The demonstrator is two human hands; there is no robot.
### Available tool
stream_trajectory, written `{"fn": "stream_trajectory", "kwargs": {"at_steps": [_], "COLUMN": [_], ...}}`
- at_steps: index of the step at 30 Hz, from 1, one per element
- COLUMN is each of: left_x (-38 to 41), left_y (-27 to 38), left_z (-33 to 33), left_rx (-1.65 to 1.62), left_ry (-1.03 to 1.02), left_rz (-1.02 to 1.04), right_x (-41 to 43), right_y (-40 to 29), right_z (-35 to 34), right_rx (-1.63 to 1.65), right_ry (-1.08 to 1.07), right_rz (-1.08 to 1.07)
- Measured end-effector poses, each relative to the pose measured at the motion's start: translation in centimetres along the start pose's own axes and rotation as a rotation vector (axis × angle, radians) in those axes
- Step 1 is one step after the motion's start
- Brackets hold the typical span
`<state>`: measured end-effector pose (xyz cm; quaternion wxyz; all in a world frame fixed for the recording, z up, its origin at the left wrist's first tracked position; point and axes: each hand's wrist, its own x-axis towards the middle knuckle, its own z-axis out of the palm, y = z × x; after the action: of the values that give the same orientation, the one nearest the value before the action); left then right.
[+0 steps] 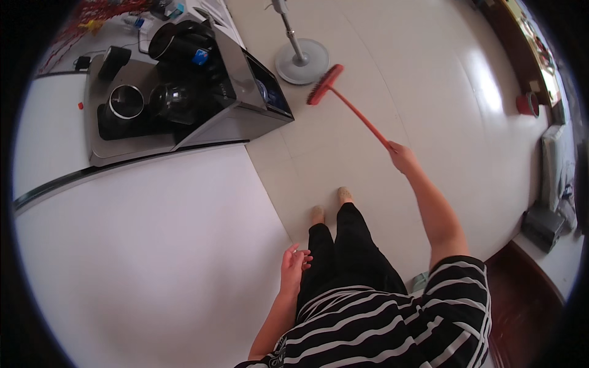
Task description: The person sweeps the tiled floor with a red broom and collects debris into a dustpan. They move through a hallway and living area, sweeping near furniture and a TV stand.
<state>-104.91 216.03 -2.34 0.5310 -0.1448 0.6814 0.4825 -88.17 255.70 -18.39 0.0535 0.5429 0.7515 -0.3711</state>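
Note:
My right hand (403,157) grips the end of the red handle of a small broom (359,114), with my arm stretched out ahead. The broom's red head with dark bristles (326,84) is over the tiled floor, close to the round grey base of a stand (302,60). I cannot tell whether the bristles touch the floor. Near my left thigh hangs my left hand (294,264), its fingers loosely curled and apart, holding nothing. It is beside a large white panel or wall surface (161,257).
To the left stands a table-like unit (133,154) bearing a glass pot (172,101), a cup (126,102) and a black kettle (170,41). A red pot (528,104) and a dark grey box (543,227) lie along the right side. My shoes (345,195) are on pale floor tiles (437,115).

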Motion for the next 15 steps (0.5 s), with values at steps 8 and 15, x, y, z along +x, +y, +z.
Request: {"fn": "stream_trajectory", "kwargs": {"at_steps": [8, 15], "left_x": [-2.1, -1.7], "left_y": [-0.2, -2.6], "left_z": [0.7, -0.1], "left_rx": [0.212, 0.376], "left_ry": [-0.011, -0.190], "left_rz": [0.020, 0.041], "right_x": [-4.6, -25.1], "right_y": [7.2, 25.1], "right_z": [6.1, 8.7], "right_rx": [-0.031, 0.019], "right_ry": [-0.067, 0.082], "right_rz": [0.245, 0.528]}}
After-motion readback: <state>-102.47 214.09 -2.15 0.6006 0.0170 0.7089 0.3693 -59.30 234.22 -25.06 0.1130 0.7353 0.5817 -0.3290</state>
